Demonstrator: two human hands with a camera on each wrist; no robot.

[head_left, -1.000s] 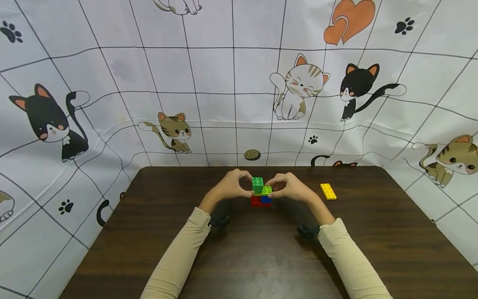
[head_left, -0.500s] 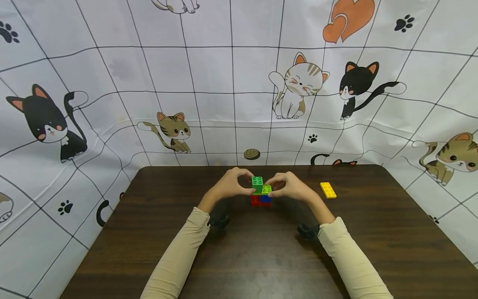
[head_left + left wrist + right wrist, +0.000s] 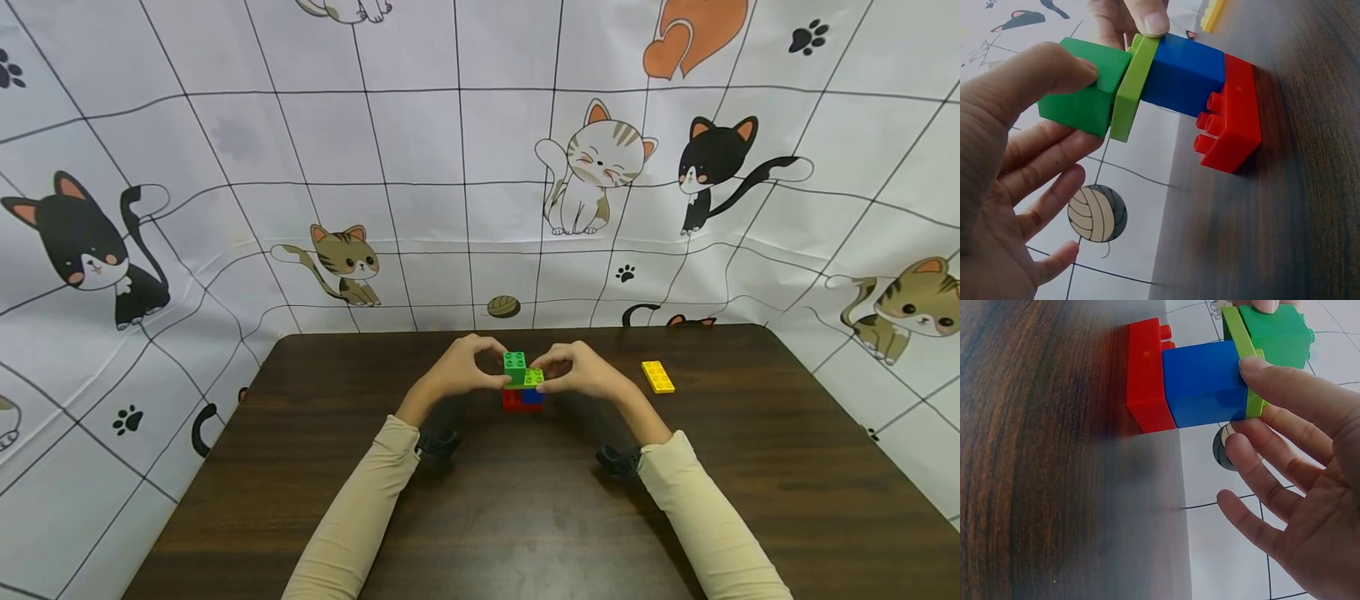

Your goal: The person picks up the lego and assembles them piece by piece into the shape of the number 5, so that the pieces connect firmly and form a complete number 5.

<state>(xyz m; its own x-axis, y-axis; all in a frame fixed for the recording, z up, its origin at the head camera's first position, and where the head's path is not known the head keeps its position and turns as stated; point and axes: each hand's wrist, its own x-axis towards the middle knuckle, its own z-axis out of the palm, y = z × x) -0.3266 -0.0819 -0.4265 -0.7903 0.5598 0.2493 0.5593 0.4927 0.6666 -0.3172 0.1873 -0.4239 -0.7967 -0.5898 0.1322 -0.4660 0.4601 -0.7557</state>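
A small stack of toy building bricks stands on the table between both hands. At its bottom lies a red brick [image 3: 1241,119] with some studs bare, and a blue brick [image 3: 1207,381] sits on one end of it. Across the blue one is a thin lime-green plate [image 3: 1130,94], overhanging on the left. On that overhanging side sits a green brick [image 3: 514,367], which my left hand [image 3: 459,369] pinches between thumb and fingers. My right hand [image 3: 582,372] pinches the lime-green plate, its thumb at the edge above the blue brick; its other fingers are spread.
A flat yellow brick [image 3: 657,377] lies on the dark wooden table [image 3: 517,517], to the right of my right hand. Behind the table's far edge hangs a white sheet [image 3: 420,133] printed with cats and a grid.
The head view has shifted slightly. Both hands keep their hold, and the stack shows no visible change.
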